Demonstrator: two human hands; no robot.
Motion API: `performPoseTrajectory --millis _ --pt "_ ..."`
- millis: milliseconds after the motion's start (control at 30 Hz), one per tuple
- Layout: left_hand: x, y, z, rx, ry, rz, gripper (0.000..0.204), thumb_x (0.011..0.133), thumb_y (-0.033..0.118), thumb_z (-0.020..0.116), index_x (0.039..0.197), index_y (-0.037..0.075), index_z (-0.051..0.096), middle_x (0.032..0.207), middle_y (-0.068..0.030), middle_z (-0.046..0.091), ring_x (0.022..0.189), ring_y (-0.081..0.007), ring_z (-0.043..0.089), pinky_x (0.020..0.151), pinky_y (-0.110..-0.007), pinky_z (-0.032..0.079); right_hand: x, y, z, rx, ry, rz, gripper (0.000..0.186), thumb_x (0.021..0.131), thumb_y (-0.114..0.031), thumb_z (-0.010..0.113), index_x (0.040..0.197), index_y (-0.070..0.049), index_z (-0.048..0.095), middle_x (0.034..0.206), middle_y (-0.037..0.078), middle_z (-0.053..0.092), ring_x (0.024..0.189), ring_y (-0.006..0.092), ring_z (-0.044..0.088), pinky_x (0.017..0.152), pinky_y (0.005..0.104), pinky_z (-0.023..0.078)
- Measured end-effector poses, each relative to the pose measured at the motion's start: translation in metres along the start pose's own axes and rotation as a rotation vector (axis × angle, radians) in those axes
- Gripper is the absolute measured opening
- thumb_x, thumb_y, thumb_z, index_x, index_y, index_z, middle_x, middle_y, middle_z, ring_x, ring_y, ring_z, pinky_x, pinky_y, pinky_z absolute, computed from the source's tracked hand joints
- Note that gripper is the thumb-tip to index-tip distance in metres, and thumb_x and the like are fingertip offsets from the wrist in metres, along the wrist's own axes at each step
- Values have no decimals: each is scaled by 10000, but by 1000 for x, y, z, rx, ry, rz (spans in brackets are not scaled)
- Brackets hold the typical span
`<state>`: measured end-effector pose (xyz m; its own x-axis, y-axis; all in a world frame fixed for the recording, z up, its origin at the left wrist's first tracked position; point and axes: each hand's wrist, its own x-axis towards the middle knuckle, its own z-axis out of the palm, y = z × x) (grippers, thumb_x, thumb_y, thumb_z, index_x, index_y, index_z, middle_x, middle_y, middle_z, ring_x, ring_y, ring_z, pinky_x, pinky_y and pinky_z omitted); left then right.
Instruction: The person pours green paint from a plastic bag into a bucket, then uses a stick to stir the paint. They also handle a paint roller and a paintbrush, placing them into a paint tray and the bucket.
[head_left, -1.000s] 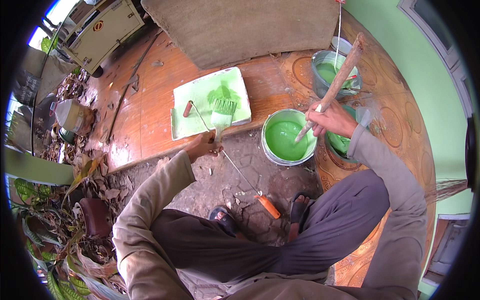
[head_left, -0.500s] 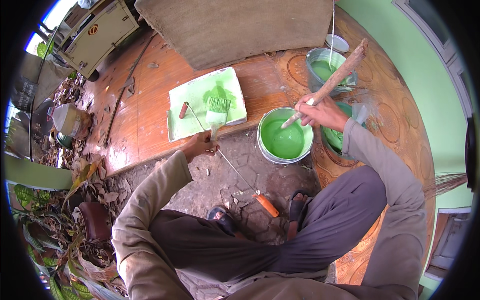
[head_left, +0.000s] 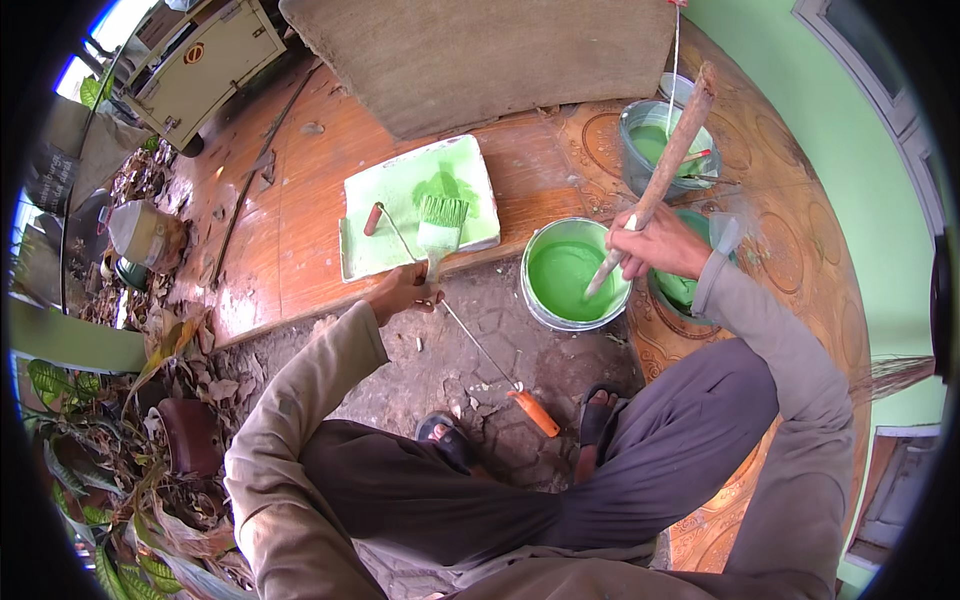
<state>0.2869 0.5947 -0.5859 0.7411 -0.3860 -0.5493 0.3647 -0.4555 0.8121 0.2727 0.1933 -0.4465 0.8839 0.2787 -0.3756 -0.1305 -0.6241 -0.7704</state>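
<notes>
My left hand (head_left: 403, 292) is closed on the handle of a wide paintbrush (head_left: 441, 226), its green bristles raised over the paint tray (head_left: 365, 262). In my right hand (head_left: 660, 243) a thick wooden stick (head_left: 678, 140) slants down, its pale lower end in the green paint of a white bucket (head_left: 527, 290). A long-wired paint roller lies by my left hand: its small brown roller head (head_left: 373, 218) rests in the tray, and its orange handle (head_left: 533, 412) lies over the ground between my feet. My left hand hides part of its wire.
Behind my right hand stands a clear bucket (head_left: 630, 165) of green paint with a string, and another green-smeared container (head_left: 672, 305) sits beneath my wrist. A brown board (head_left: 480, 60) rises at the back. Potted plants (head_left: 190, 440) and dry leaves are at left, a green wall (head_left: 800, 130) at right.
My right hand has moved slightly right and down, and the stick stands steeper, its lower end shifted toward the bucket's right side. My left hand still holds the paintbrush in nearly the same place.
</notes>
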Motion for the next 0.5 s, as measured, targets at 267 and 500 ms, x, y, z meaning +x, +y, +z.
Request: performPoseTrajectory --millis 267,500 --pt "2 -2 3 -55 -29 -4 285 926 221 590 1110 14 518 1011 -87 643 955 -160 631 819 -317 546 9 6 -8 -159 105 -93 345 858 -280 578 864 64 604 771 136 658 553 172 663 520 282 524" --pt "8 -10 -5 -45 -28 -20 281 931 238 585 1096 20 524 1015 -91 642 952 -163 630 830 -322 542 12 8 3 90 126 -136 306 861 -269 577 857 34 618 763 115 648 600 168 679 494 273 521"
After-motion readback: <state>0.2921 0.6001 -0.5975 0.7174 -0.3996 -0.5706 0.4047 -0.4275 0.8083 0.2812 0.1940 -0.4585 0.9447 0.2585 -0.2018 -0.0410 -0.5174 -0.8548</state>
